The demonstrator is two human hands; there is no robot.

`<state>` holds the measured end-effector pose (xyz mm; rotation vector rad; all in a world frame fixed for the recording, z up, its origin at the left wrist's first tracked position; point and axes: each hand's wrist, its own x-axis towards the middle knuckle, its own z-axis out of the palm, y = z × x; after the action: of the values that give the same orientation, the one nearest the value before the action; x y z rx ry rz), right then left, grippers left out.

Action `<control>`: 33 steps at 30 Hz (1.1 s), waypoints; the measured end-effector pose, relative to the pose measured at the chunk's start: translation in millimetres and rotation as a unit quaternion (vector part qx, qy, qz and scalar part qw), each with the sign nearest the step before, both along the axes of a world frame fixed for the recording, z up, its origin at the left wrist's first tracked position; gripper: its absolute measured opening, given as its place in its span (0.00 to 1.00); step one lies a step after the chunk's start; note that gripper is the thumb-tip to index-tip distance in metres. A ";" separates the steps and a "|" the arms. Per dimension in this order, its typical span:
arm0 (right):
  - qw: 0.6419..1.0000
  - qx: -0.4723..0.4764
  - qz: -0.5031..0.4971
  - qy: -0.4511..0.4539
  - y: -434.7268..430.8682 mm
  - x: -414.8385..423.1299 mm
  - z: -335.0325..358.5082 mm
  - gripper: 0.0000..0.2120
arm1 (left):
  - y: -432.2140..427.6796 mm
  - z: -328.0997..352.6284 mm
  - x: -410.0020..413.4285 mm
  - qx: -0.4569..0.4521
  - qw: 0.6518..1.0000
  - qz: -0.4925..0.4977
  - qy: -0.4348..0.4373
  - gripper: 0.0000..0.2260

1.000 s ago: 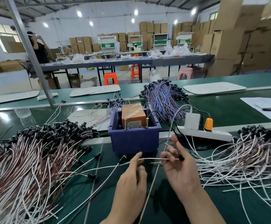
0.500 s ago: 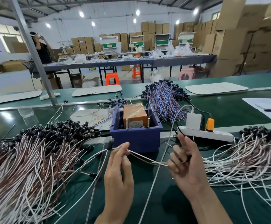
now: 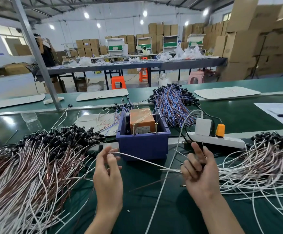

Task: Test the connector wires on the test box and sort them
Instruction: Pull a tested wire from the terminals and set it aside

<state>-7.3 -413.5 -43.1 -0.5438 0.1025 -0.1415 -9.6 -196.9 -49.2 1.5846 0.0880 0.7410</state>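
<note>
Holding wire [image 3: 145,160] across near side of bin [image 3: 142,146] | left hand [image 3: 107,174] pinches left end | right hand [image 3: 199,173] grips right end, fingers curled | test box [image 3: 141,119] inside bin | left pile [image 3: 36,166], right pile [image 3: 255,166] flank hands

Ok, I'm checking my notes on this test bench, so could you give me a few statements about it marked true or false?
1. The orange test box sits inside the blue bin. True.
2. The left hand is empty. False: it pinches one end of the white wire, and the right hand holds the other.
3. An orange plug stands in the power strip. True.
4. The blue-and-red wire bundle lies in front of the bin. False: it lies behind it.
</note>
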 end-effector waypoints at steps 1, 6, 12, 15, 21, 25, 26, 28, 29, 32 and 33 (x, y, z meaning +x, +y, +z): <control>1.000 0.021 -0.008 0.001 -2.1 -0.2 -0.1 0.19 | 5.8 -0.7 3.6 -0.006 1.000 0.011 0.011 0.11; 0.995 0.082 -0.054 0.007 -12.9 -1.5 -2.7 0.17 | 34.3 -4.8 19.6 -0.025 0.995 0.068 0.065 0.11; 0.989 0.120 -0.087 0.013 -20.0 -0.7 -6.8 0.14 | 47.3 -0.8 26.6 -0.152 0.986 0.056 0.043 0.08; 0.992 0.077 -0.097 0.008 -19.3 -2.4 -3.9 0.11 | 50.6 9.3 27.1 -0.275 0.961 0.004 0.001 0.08; 0.990 0.102 -0.094 -0.001 -21.1 -7.2 -2.8 0.20 | 63.6 19.9 20.5 -0.507 0.840 -0.186 0.055 0.06; 0.988 0.116 -0.100 -0.026 -22.1 -9.8 -2.2 0.18 | 53.2 16.0 11.5 -0.425 0.865 -0.254 0.082 0.05; 0.987 0.122 -0.100 -0.034 -22.5 -10.5 -2.3 0.19 | 46.8 14.4 9.8 -0.374 0.883 -0.265 0.100 0.05; 0.985 0.135 -0.094 -0.046 -23.1 -11.2 -3.5 0.23 | 29.9 11.4 6.9 -0.286 0.898 -0.303 0.143 0.08; 0.985 0.139 -0.091 -0.051 -23.0 -11.4 -4.1 0.24 | 21.0 10.0 4.9 -0.250 0.895 -0.328 0.167 0.10; 0.986 0.127 -0.081 -0.067 -19.7 -11.7 -2.8 0.23 | -3.0 4.5 -5.1 -0.140 0.875 -0.399 0.235 0.13; 0.987 0.123 -0.077 -0.073 -17.6 -11.8 -2.0 0.21 | -9.0 3.2 -8.8 -0.123 0.865 -0.418 0.248 0.13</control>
<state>-19.0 -431.1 -45.1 -0.2781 0.0171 -0.3139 -18.4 -205.9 -46.0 1.3455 -0.1273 -0.3553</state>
